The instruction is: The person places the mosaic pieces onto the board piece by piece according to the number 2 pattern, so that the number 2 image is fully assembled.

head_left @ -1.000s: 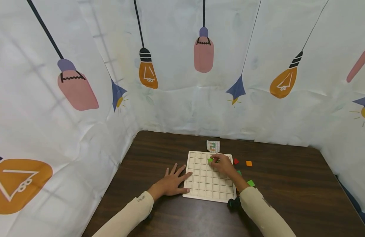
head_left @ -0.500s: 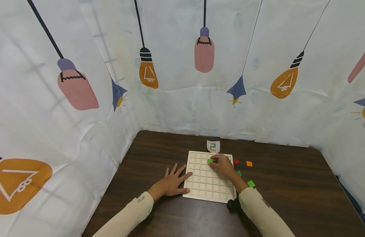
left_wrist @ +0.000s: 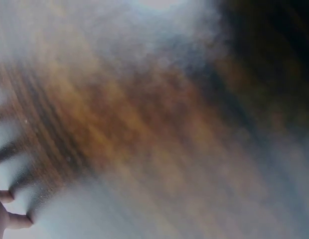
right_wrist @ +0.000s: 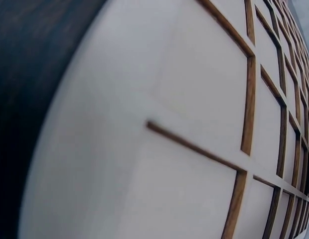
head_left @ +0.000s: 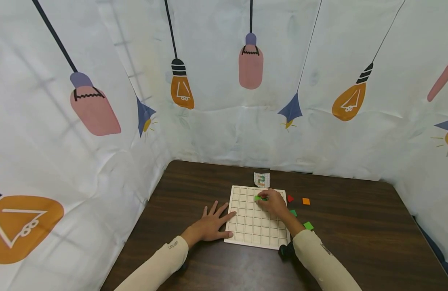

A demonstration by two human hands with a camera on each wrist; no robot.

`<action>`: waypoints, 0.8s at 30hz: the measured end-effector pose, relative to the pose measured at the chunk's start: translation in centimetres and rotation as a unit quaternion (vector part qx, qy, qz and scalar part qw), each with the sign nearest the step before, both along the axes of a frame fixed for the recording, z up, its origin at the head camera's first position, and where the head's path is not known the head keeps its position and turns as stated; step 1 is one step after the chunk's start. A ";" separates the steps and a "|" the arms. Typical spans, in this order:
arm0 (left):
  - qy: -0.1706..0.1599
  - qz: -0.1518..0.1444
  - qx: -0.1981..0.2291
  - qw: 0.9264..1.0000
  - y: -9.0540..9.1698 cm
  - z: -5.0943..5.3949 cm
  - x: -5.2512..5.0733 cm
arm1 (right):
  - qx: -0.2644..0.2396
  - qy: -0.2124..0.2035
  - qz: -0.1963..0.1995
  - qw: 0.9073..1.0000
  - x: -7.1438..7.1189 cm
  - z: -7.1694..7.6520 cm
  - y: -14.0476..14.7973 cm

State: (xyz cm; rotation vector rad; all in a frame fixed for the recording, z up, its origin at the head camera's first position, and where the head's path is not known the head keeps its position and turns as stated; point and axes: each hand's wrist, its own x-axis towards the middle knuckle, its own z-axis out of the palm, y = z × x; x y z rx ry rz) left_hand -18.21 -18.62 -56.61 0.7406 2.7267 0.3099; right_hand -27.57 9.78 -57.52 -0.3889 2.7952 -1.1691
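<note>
A pale grid board (head_left: pixel 253 230) lies on the dark wooden table, and fills most of the right wrist view. My right hand (head_left: pixel 274 203) is over its upper part, with thumb and index finger pinching a small light-green square tile (head_left: pixel 257 198) at the board surface. Under that palm, bits of red and darker green show, mostly hidden. My left hand (head_left: pixel 209 226) rests with fingers spread at the board's left edge, thumb and index fingertip on the rim. In the left wrist view only some fingertips (left_wrist: pixel 17 220) appear at the lower left.
Beyond the board lies a small printed pattern card (head_left: pixel 261 180). To the right are a red triangle (head_left: pixel 290 198), an orange square (head_left: pixel 306 201), a green piece (head_left: pixel 293 212) and a light-green square (head_left: pixel 308 226). A dark object (head_left: pixel 286 250) sits by the right sleeve.
The light-green tile has shifted slightly toward me and down against the board, still between the right fingers. The left hand has stayed in place.
</note>
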 end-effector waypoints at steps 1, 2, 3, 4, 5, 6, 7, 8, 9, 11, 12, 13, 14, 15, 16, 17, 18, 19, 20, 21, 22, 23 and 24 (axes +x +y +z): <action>0.001 0.000 0.000 1.000 0.0 0.0 0.0 | -0.002 -0.001 -0.001 1.000 0.0 0.0 0.0; 0.001 -0.001 0.001 1.000 0.0 0.0 0.0 | -0.003 0.001 0.000 1.000 0.0 0.0 0.0; 0.001 -0.002 0.001 1.000 0.0 0.1 0.0 | -0.004 0.002 0.001 1.000 0.0 -0.1 0.0; 0.001 -0.002 0.002 1.000 0.0 0.1 0.1 | -0.006 0.003 0.001 1.000 0.0 -0.1 0.0; 0.001 -0.002 0.004 1.000 0.0 0.1 0.1 | -0.006 0.004 0.002 1.000 0.0 -0.1 0.0; 0.001 -0.002 0.005 1.000 0.0 0.2 0.1 | -0.006 0.003 0.001 1.000 0.0 -0.1 0.0; 0.000 -0.002 0.005 1.000 0.0 0.2 0.1 | -0.006 0.003 0.002 1.000 0.0 -0.1 0.0; 0.000 -0.003 0.006 1.000 0.1 0.3 0.1 | -0.006 0.004 0.002 1.000 0.0 0.0 0.0; 0.000 -0.002 0.006 1.000 0.1 0.3 0.2 | -0.005 0.005 0.002 1.000 0.0 0.0 0.0; 0.002 -0.002 0.005 1.000 0.0 0.2 0.2 | -0.003 0.009 0.003 1.000 0.0 0.0 -0.1; 0.002 -0.001 0.004 1.000 0.0 0.2 0.2 | -0.002 0.010 0.003 1.000 0.0 0.0 -0.1; 0.002 -0.001 0.004 1.000 0.0 0.2 0.2 | -0.003 0.009 0.003 1.000 0.0 0.1 -0.1; 0.003 -0.001 0.004 1.000 0.0 0.2 0.2 | -0.002 0.009 0.002 1.000 0.0 0.1 -0.1; 0.003 0.000 0.004 1.000 0.0 0.2 0.2 | -0.002 0.007 0.001 1.000 0.0 0.1 -0.2; 0.003 0.000 0.004 1.000 0.0 0.2 0.1 | -0.002 0.004 0.000 1.000 0.0 0.1 -0.2; 0.003 0.000 0.004 1.000 0.0 0.2 0.1 | -0.001 0.000 -0.001 1.000 0.0 0.2 -0.2; 0.003 0.000 0.005 1.000 0.0 0.2 0.1 | 0.000 -0.001 -0.002 1.000 0.0 0.2 -0.2; 0.004 -0.001 0.004 1.000 0.0 0.2 0.1 | 0.000 -0.003 -0.003 1.000 0.0 0.2 -0.3; 0.004 -0.001 0.003 1.000 0.0 0.1 0.1 | 0.001 -0.004 -0.003 1.000 0.0 0.3 -0.3; 0.005 -0.001 0.002 1.000 0.0 0.1 0.1 | 0.001 -0.007 -0.003 1.000 0.0 0.3 -0.3; 0.005 -0.002 0.001 1.000 0.0 0.1 0.1 | 0.002 -0.008 -0.003 1.000 0.0 0.3 -0.3; 0.005 -0.002 0.000 1.000 0.0 0.0 0.0 | 0.002 -0.010 -0.003 1.000 0.0 0.3 -0.3; 0.005 -0.002 0.000 1.000 0.0 0.0 0.0 | 0.002 -0.012 -0.003 1.000 0.0 0.3 -0.2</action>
